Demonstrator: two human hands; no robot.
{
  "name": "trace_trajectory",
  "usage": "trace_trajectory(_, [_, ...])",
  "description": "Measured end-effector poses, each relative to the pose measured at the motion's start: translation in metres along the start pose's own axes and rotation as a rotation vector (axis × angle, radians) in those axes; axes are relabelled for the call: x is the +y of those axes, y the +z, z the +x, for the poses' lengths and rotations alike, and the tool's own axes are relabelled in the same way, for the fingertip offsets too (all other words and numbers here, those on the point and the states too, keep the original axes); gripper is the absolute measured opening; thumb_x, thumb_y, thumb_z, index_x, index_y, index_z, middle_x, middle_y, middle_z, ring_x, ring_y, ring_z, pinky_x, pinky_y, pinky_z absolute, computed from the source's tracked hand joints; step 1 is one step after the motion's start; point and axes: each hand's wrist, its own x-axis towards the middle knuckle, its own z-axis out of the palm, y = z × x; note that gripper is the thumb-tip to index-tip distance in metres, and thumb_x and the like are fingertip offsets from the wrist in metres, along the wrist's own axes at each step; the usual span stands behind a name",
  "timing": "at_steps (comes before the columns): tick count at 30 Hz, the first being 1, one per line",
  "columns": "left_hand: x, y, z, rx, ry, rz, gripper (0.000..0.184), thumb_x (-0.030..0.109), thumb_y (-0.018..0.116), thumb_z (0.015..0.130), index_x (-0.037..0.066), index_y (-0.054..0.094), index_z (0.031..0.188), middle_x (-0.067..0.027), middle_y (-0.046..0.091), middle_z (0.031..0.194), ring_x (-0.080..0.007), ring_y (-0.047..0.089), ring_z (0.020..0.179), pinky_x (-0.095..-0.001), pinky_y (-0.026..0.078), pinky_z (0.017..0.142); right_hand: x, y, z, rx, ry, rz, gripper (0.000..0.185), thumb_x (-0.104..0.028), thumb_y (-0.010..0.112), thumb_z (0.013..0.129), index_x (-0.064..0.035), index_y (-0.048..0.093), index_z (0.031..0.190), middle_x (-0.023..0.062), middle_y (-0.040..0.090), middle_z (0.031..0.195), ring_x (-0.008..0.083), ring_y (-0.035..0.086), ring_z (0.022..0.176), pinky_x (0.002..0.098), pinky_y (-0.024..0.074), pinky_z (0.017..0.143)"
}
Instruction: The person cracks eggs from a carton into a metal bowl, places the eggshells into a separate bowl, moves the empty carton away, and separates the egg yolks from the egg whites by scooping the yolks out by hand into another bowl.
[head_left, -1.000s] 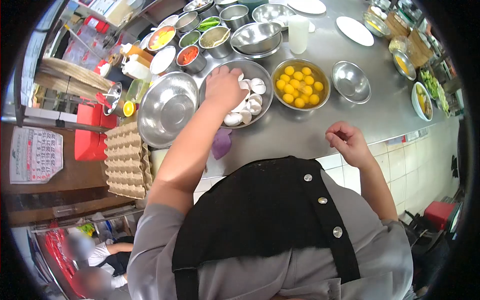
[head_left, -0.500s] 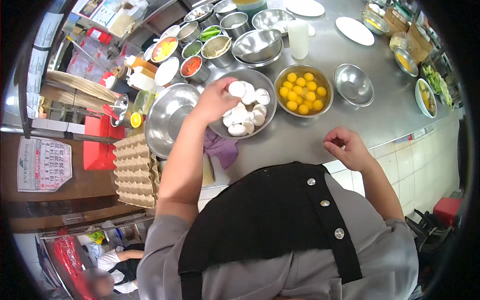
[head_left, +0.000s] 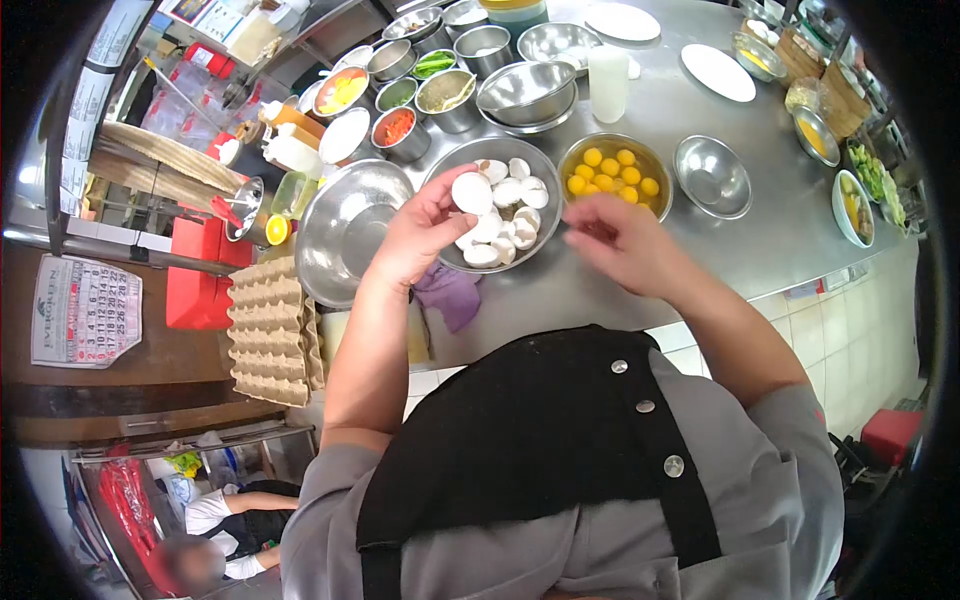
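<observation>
My left hand (head_left: 418,232) is closed on a white egg (head_left: 472,193), gripped between thumb and fingers over the left side of a metal bowl (head_left: 548,172). In that bowl lies a heap of white eggs and broken eggshells (head_left: 506,228). My right hand (head_left: 632,246) is over the counter, at the near edge of a metal bowl of raw egg yolks (head_left: 630,178), partly covering it. Its fingers curl loosely with a gap between thumb and fingers, and I see nothing in them.
A large metal bowl (head_left: 335,250) stands left, beside stacked egg trays (head_left: 268,335). A purple cloth (head_left: 452,297) lies at the counter's near edge. A small metal bowl (head_left: 712,178) is at right. Ingredient pots (head_left: 402,135) and a pale cylinder (head_left: 607,85) stand behind. A person (head_left: 235,525) is at lower left.
My right hand has moved left and away from me, from the counter's edge to the yolk bowl. My left hand now holds an egg raised clear of the heap.
</observation>
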Motion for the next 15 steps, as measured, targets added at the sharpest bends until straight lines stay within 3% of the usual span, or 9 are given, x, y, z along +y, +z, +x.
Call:
trace_trajectory(1, [-0.001,0.002,0.0,-0.013,0.011,0.019,0.07,0.004,0.073,0.088,0.006,0.046,0.152,-0.0049,0.067,0.129,-0.0139,0.061,0.114,-0.0317,0.049,0.101,-0.006,0.005,0.013,0.021,-0.062,-0.017,0.024,-0.014,0.071,0.096,-0.0046,0.066,0.118,-0.0021,0.065,0.088,0.0062,0.057,0.073,0.0252,0.0495,0.067])
trace_trajectory(4, [0.002,0.0,0.003,0.129,-0.067,0.565,0.078,0.012,0.08,0.085,0.006,0.044,0.154,-0.0082,0.068,0.128,-0.0157,0.063,0.11,-0.0329,0.051,0.098,-0.021,0.01,0.036,0.068,-0.1,-0.071,0.027,-0.02,0.072,0.094,-0.0065,0.068,0.118,0.0027,0.068,0.089,0.0115,0.061,0.073,0.029,0.0514,0.068])
trace_trajectory(5, [0.005,0.001,0.001,0.172,0.041,0.706,0.084,0.019,0.083,0.083,0.006,0.041,0.155,-0.0109,0.069,0.125,-0.0187,0.065,0.107,-0.0345,0.052,0.095,-0.024,0.011,0.039,0.074,-0.086,-0.086,0.028,-0.023,0.072,0.093,-0.0075,0.069,0.117,0.0051,0.07,0.089,0.0142,0.063,0.073,0.031,0.0525,0.068])
trace_trajectory(6, [0.015,0.003,-0.002,0.199,0.056,0.793,0.078,0.021,0.08,0.087,0.013,0.043,0.156,-0.011,0.069,0.127,-0.0169,0.063,0.107,-0.0336,0.052,0.092,-0.022,0.012,0.04,0.055,-0.069,-0.094,0.027,-0.023,0.072,0.093,-0.0074,0.07,0.116,0.0052,0.07,0.089,0.0142,0.063,0.073,0.0312,0.0526,0.068])
trace_trajectory(8, [0.016,-0.011,-0.001,0.252,0.034,0.99,0.064,0.025,0.08,0.088,0.009,0.055,0.146,-0.0141,0.071,0.122,-0.0193,0.065,0.108,-0.0333,0.052,0.094,-0.013,0.007,0.041,0.023,-0.042,-0.114,0.026,-0.023,0.071,0.094,-0.0072,0.071,0.114,0.0054,0.071,0.089,0.0144,0.063,0.073,0.0314,0.0528,0.069])
trace_trajectory(9, [0.015,-0.015,-0.002,0.264,-0.029,1.043,0.047,0.025,0.079,0.089,0.006,0.067,0.13,-0.0158,0.073,0.117,-0.0218,0.068,0.105,-0.0346,0.053,0.093,-0.01,0.007,0.039,0.011,-0.03,-0.138,0.022,-0.022,0.071,0.093,-0.006,0.072,0.109,0.0057,0.071,0.087,0.0148,0.063,0.073,0.0314,0.0531,0.07])
trace_trajectory(12, [-0.002,-0.014,-0.009,0.2,-0.223,0.971,0.041,0.034,0.077,0.087,0.008,0.073,0.119,-0.0151,0.074,0.105,-0.0297,0.071,0.1,-0.0395,0.055,0.088,-0.001,0.01,0.037,-0.072,-0.034,-0.169,0.02,-0.021,0.07,0.094,-0.0052,0.072,0.106,0.0075,0.072,0.088,0.0177,0.066,0.074,0.033,0.0538,0.072])
trace_trajectory(13, [-0.001,-0.005,-0.01,0.161,-0.271,1.074,0.042,0.041,0.074,0.089,0.009,0.075,0.115,-0.0141,0.075,0.099,-0.0327,0.072,0.094,-0.0409,0.056,0.086,0.001,0.012,0.036,-0.085,-0.071,-0.186,0.018,-0.018,0.069,0.095,-0.0049,0.072,0.107,0.0052,0.07,0.087,0.0144,0.063,0.074,0.0304,0.0521,0.07])
trace_trajectory(15, [-0.008,0.003,-0.009,0.182,-0.198,1.155,0.043,0.042,0.074,0.09,0.007,0.074,0.115,-0.0161,0.075,0.099,-0.0319,0.072,0.095,-0.0402,0.056,0.086,0.003,0.016,0.037,-0.107,-0.146,-0.217,0.015,-0.013,0.067,0.097,-0.0042,0.07,0.108,0.0008,0.065,0.083,0.0076,0.057,0.072,0.0253,0.0487,0.067])
